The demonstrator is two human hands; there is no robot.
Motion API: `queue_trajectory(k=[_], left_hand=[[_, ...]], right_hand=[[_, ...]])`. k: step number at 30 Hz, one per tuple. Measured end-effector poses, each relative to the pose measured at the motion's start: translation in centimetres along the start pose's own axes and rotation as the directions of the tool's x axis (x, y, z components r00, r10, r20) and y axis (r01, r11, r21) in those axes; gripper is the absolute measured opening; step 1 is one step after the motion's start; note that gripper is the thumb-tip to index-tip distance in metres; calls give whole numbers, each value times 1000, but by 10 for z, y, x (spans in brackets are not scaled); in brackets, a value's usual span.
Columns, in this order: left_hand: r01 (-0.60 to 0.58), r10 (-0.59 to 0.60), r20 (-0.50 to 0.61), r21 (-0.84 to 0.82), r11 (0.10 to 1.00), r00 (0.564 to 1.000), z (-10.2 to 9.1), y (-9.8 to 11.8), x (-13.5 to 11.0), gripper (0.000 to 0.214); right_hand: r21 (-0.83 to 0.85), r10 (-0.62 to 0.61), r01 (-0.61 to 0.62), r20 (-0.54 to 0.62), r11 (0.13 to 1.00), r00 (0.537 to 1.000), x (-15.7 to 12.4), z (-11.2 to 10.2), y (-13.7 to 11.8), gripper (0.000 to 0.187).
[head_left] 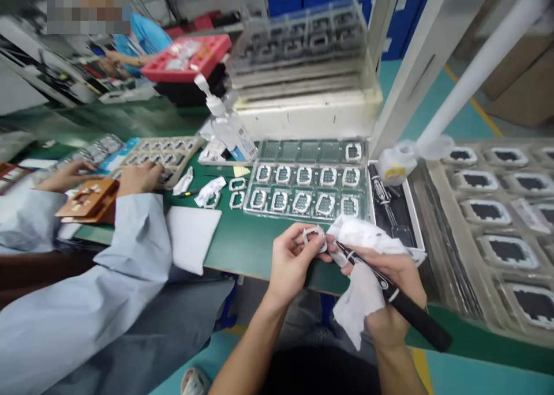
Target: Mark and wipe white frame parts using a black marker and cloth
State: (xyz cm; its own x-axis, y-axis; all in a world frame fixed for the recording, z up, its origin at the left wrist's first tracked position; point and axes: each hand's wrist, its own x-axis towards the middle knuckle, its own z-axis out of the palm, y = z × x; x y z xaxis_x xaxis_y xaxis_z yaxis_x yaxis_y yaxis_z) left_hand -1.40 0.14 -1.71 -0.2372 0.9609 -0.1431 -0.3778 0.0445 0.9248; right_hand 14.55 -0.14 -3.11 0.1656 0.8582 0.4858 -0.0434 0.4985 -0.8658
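My left hand (pixel 291 256) is closed on a small white frame-shaped part (pixel 315 236), held above the table's near edge. My right hand (pixel 392 285) is closed round a black pen-like tool (pixel 389 291) and a crumpled white wipe (pixel 363 268). The tool's tip meets the part. Just beyond my hands lies a clear tray (pixel 309 210) with rows of similar parts in its pockets. Two loose frame parts (pixel 236 191) rest on the green table (pixel 246 239) left of that tray.
A co-worker in a light blue sleeve (pixel 130 233) sits at my left, hands on another tray (pixel 160 153). A spray bottle (pixel 225 124), stacked clear trays (pixel 303 49), a red bin (pixel 190 57) and trays of larger parts (pixel 497 210) at right surround the spot.
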Motion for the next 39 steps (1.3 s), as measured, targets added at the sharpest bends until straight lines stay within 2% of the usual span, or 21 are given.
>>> queue_trajectory(k=[2,4,7,9,11,13,17,19,25,31,39], left_hand=[[-66,64,-76,-25,997,995,1,1,2,37],[-154,150,-115,-27,988,982,3,9,7,34],[-258,256,-68,-18,966,964,8,33,15,30],[-272,272,-12,-3,962,962,11,49,20,30],[-247,246,40,16,969,968,13,53,22,32],[-194,192,56,28,981,980,13,45,18,36],[-75,74,41,36,997,996,10,13,-3,39],[-38,36,34,48,998,999,7,3,-10,40],[30,-31,8,52,998,999,-2,3,-6,42],[15,-18,65,34,999,998,-5,3,-2,30],[-94,86,84,101,990,993,-3,0,-4,15]], right_hand=[[-26,-16,14,-92,1000,996,0,-1,4,25],[-22,-23,21,-109,1000,994,3,0,7,25],[2,-35,35,-130,999,991,6,2,6,24],[43,-43,50,-139,998,989,8,3,4,24],[84,-36,49,-146,995,989,8,4,3,25],[108,-32,48,-142,993,989,8,4,3,27],[97,-79,84,-54,992,995,6,3,5,28],[68,-73,74,-13,995,997,5,2,5,29],[0,61,-62,140,998,988,4,4,-4,28],[-23,59,-55,184,998,981,5,4,-5,26],[-99,25,-7,183,995,983,-2,1,-4,24]])
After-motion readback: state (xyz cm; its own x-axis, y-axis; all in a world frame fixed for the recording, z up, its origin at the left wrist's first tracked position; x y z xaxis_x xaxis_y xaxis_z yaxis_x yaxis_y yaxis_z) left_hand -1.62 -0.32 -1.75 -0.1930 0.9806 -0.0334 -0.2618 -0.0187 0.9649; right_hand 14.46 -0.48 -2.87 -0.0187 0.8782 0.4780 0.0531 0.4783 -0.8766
